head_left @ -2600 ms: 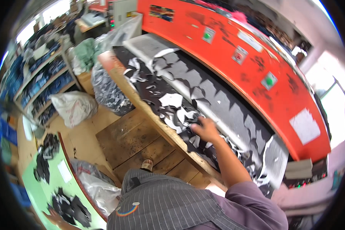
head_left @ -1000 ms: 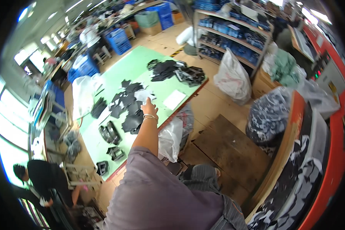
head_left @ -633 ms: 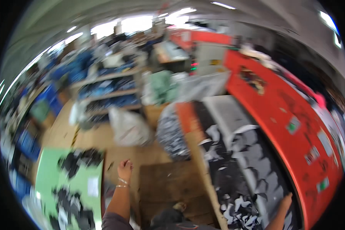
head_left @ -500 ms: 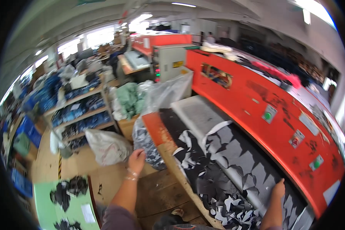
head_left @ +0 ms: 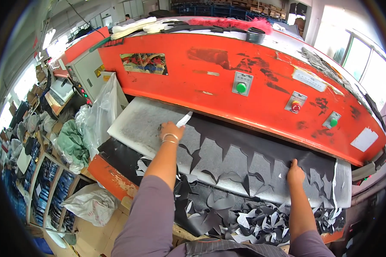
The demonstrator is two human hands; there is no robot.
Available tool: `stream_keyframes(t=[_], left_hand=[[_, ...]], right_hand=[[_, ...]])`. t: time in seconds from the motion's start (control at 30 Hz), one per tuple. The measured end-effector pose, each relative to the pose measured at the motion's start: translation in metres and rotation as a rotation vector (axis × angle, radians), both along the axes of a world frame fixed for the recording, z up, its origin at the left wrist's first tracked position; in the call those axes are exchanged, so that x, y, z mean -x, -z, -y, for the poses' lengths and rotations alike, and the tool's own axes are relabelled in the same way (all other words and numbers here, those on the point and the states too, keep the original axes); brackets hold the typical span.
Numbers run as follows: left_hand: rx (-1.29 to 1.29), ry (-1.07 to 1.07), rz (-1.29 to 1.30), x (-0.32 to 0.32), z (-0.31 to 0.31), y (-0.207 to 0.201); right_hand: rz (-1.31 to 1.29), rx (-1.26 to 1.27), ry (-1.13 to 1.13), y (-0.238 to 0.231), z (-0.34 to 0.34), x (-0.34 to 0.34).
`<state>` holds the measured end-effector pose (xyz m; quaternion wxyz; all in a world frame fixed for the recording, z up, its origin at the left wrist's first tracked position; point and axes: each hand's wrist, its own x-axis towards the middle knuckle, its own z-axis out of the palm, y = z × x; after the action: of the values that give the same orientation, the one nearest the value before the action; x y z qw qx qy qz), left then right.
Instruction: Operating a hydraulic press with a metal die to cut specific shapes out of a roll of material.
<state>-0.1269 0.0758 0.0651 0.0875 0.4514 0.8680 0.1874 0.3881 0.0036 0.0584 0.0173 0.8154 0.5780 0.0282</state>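
A dark sheet with a jagged, cut-out lower edge [head_left: 261,147] lies across a grey padded board [head_left: 150,118] under the red machine. My left hand [head_left: 171,131] is over the board's left part, its fingers closed at a narrow white strip [head_left: 185,119] by the sheet's left end. My right hand [head_left: 295,174] pinches the sheet's jagged edge towards the right, thumb on top. Below the board, between my forearms, lie piled dark and white offcuts [head_left: 257,220].
The red machine body [head_left: 180,77] rises behind the board, with a green button [head_left: 241,88], a red knob [head_left: 295,106] and another green button [head_left: 333,122]. To the left stand clear plastic sheeting [head_left: 103,115], a white sack [head_left: 91,204] and shelves of blue stacks [head_left: 43,188].
My view has swung right to face the machine. The left hand has come from beside the table onto the board, at the white strip. My right hand remains at the sheet.
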Motion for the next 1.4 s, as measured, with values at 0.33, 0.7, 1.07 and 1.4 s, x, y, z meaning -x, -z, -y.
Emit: stream_keyframes(t=[0.33, 0.7, 1.07, 1.4], left_hand=[[0.046, 0.246, -0.015, -0.032, 0.068, 0.023], [0.024, 0.254, -0.088, -0.015, 0.147, 0.040], [-0.137, 0.196, -0.262, -0.103, 0.155, -0.022], [0.111, 0.677, -0.175, -0.257, 0.156, -0.003]], right_hand=[[-0.028, -0.167, -0.044, 0.014, 0.067, -0.052], [-0.155, -0.146, 0.003, 0.001, 0.133, -0.051], [-0.327, 0.131, -0.126, -0.099, 0.150, -0.098], [0.412, 0.057, -0.193, 0.048, 0.163, -0.340]])
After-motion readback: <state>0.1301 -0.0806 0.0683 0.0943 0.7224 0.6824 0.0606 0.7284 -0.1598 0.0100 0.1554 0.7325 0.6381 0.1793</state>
